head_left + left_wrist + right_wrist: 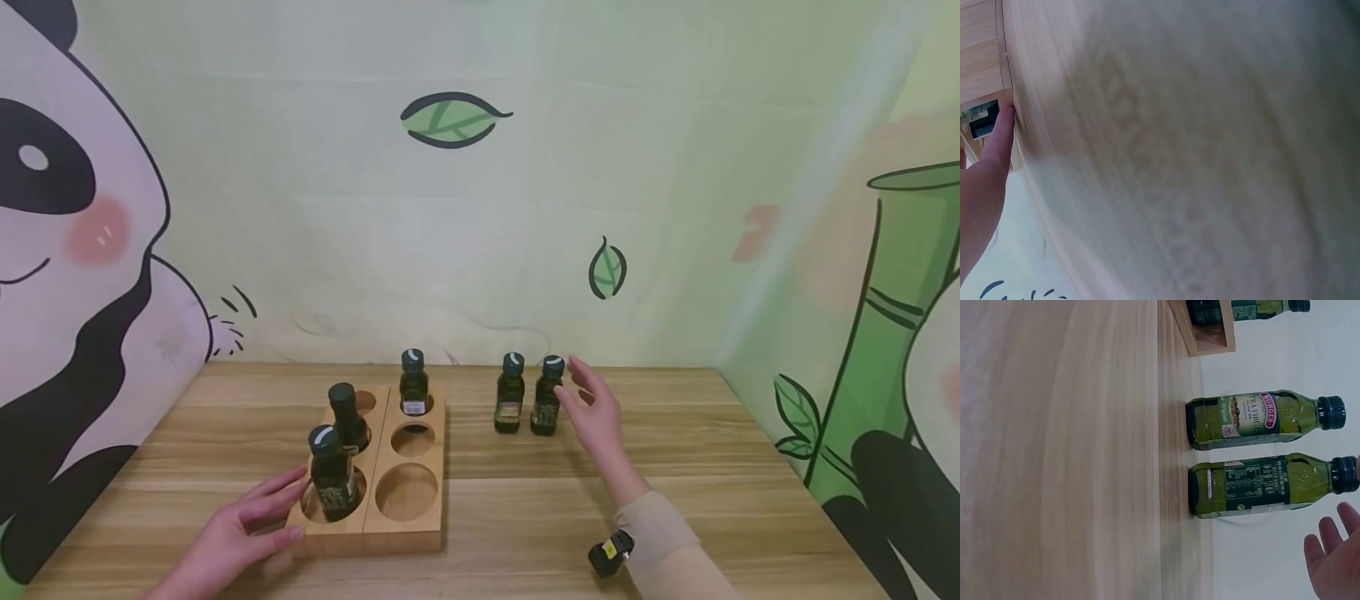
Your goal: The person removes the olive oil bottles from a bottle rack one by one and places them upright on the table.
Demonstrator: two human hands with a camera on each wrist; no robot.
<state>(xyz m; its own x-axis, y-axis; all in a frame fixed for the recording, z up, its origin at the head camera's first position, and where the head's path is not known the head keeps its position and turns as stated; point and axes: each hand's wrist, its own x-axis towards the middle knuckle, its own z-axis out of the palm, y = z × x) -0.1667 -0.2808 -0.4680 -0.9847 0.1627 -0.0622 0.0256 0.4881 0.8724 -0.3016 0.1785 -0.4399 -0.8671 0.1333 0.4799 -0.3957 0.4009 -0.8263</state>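
My left hand (pixel 238 533) rests against the left side of a wooden bottle rack (pixel 405 540), thumb at its front corner. In the left wrist view a straight finger (pixel 1001 134) touches the rack's edge. Three dark green olive oil bottles stand in the rack: a front-left bottle (pixel 333 483), a middle-left bottle (pixel 347 417) and a back-right bottle (pixel 413 383). To the rack's right, two more stand upright on the table, a labelled bottle (pixel 509 396) and a rightmost bottle (pixel 547 400). My right hand (pixel 597 417) is beside the rightmost one, fingers spread near its cap.
Round holes without bottles show in the rack, including a large front-right hole (pixel 407 492). A small black device (pixel 611 552) sits at the right wrist. Behind the wooden table (pixel 517 525) hangs a pale green backdrop (pixel 337 167) with painted pandas and leaves.
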